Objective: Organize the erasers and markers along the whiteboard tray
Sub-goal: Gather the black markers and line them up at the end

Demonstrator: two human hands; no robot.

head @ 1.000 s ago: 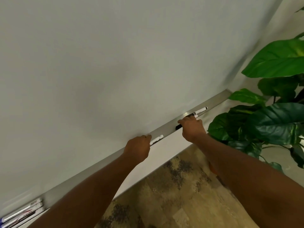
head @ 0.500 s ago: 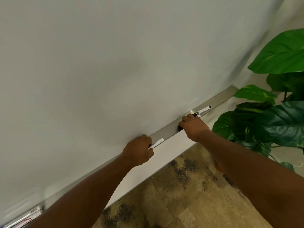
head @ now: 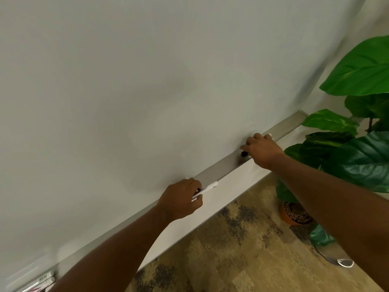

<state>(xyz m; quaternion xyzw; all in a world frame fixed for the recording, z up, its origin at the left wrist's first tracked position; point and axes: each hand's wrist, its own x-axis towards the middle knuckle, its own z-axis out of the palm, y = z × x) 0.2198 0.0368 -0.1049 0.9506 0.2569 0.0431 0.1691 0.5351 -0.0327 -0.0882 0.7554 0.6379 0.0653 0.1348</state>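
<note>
White marker [head: 207, 188] gripped by left hand [head: 181, 199] | right hand [head: 263, 150] closed on black-capped marker [head: 244, 153] | tray [head: 221, 169]

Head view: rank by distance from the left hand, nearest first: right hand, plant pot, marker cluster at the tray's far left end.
1. Right hand, up-right along the tray.
2. Plant pot, on the floor to the right.
3. Marker cluster, lower-left corner.
</note>
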